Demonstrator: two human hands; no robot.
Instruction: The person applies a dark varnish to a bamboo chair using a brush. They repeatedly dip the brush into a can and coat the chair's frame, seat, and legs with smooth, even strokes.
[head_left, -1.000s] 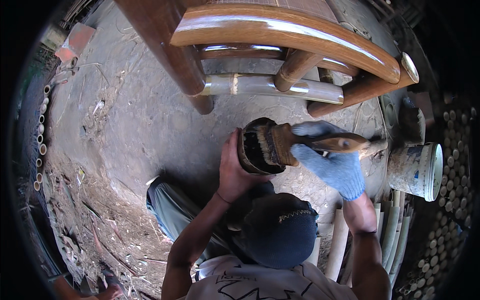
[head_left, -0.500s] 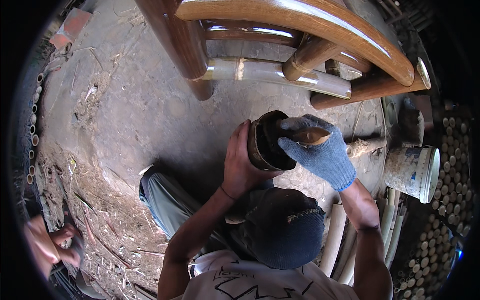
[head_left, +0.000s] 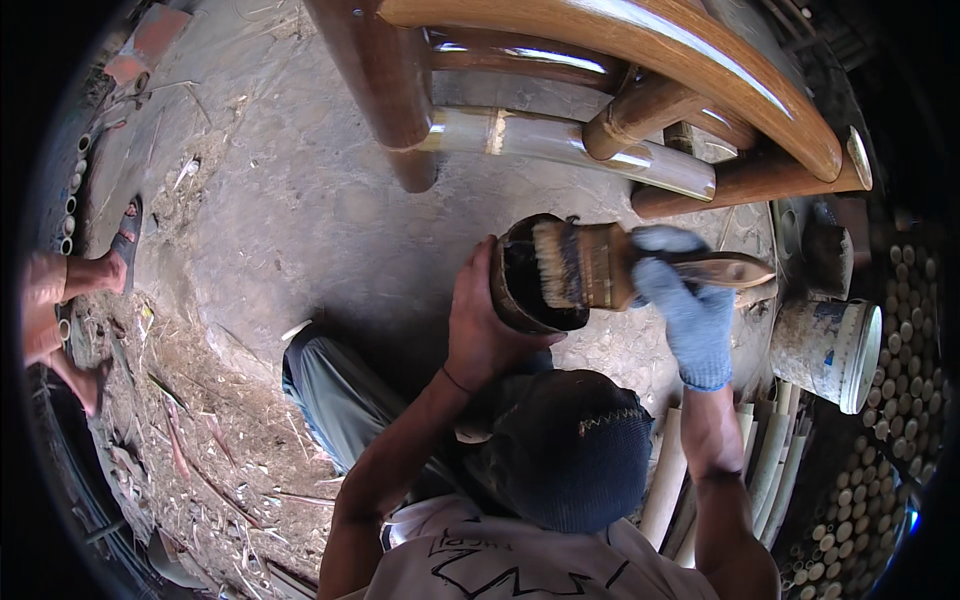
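The glove [head_left: 690, 320] is blue-grey with a bluer cuff [head_left: 707, 380]. The brush [head_left: 605, 266] has cream bristles [head_left: 553, 265] and a brown handle [head_left: 728, 271]; the pot [head_left: 505, 301] is black inside. The far frame [head_left: 640, 25] is orange-brown, the cap [head_left: 575, 470] dark blue with pale zigzag stitching [head_left: 612, 417], the shirt [head_left: 460, 530] white with black lines.

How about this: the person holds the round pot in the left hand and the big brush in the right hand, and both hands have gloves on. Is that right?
Not quite: only the right hand, holding the big brush, wears a glove. The left hand, holding the round pot, is bare, as the head view shows.
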